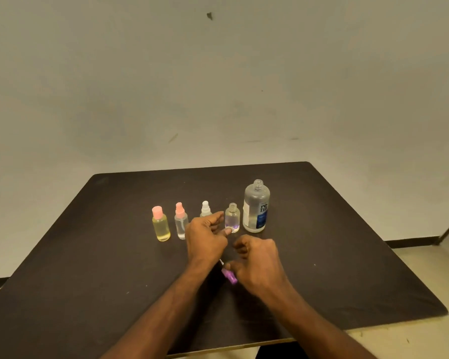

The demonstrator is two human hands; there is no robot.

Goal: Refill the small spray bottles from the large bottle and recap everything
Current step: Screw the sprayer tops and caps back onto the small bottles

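Observation:
The large bottle (256,207) stands uncapped at the right end of a row on the dark table (88,268). Just left of it stands a small clear bottle (232,217) with an open neck. My left hand (206,238) hovers beside that bottle with loosely curled fingers and holds nothing. A purple spray head (229,276) with its white tube lies on the table in front of the row. My right hand (257,263) is right over it, thumb at the head and fingers loosely curled away from it.
Further left in the row stand a white-capped spray bottle (205,209), partly behind my left hand, a pink-topped clear spray bottle (181,221) and a pink-capped bottle of yellow liquid (161,225). A plain wall rises behind the table.

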